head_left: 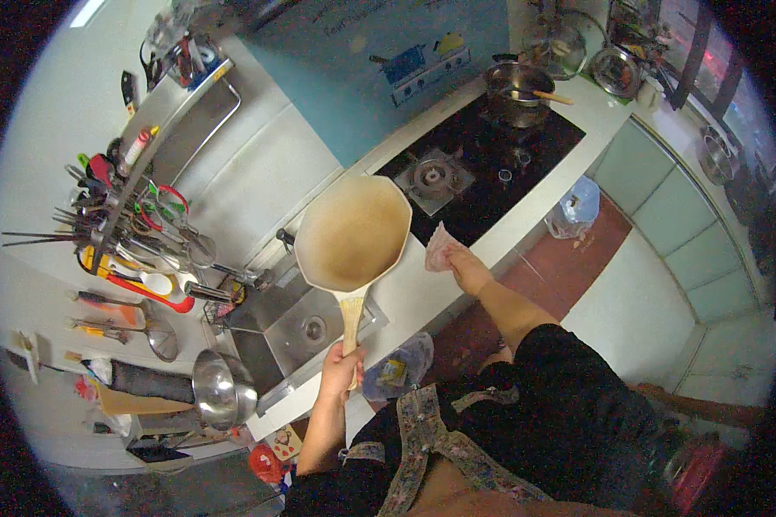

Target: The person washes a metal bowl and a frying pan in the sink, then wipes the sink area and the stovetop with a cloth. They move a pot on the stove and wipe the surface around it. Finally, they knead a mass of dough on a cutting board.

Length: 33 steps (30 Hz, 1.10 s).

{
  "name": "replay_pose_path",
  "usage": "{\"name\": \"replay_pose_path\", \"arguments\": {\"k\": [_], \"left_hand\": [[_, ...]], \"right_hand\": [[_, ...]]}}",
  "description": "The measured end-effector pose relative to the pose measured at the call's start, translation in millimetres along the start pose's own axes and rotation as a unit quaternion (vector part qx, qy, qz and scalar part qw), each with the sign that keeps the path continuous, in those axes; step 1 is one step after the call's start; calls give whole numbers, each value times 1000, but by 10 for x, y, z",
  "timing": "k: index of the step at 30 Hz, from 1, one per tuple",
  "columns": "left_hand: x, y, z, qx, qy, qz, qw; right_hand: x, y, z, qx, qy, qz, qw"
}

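In the head view, the handle (351,323) of an eight-sided pan (349,237) is gripped at 6 o'clock by the left hand (343,370), fingers wrapped round it. A pale pink cloth (441,250) is pinched by the right hand (467,269) at 3 o'clock, apart from the pan. The pan appears held above the tabletop (414,297), with the sink (280,332) at 7 o'clock and the stove (478,194) at 2 o'clock. A wiping step seems in hand; next, a steadied handle and a spread cloth would be called for. The pan's rim is cream, its inside tan, unevenly browned
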<state>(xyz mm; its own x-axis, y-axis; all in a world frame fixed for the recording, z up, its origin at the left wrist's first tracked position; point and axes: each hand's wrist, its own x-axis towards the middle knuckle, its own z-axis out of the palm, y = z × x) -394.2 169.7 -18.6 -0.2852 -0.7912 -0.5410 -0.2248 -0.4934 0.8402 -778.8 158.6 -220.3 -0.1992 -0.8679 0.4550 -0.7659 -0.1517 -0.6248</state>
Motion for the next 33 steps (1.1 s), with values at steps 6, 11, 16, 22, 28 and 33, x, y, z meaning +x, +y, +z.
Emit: {"name": "replay_pose_path", "arguments": {"k": [6,11,16,22,28,33], "left_hand": [[297,465,1222,-25,11,28,999],[696,615,2091,-45,5,31,999],[1010,668,2623,-42,-12,44,998],[1115,530,2942,-37,23,44,998],[1199,636,3185,-67,-8,45,997],[1219,736,3491,-66,-2,36,997]], "right_hand": [[197,422,-421,65,-85,50,993],[346,693,-646,70,-89,99,989],[414,913,-856,122,-70,139,980],[616,489,-1406,280,-122,254,918],[649,758,-1588,229,-119,222,940],[563,1670,-1162,318,-82,277,903]]}}
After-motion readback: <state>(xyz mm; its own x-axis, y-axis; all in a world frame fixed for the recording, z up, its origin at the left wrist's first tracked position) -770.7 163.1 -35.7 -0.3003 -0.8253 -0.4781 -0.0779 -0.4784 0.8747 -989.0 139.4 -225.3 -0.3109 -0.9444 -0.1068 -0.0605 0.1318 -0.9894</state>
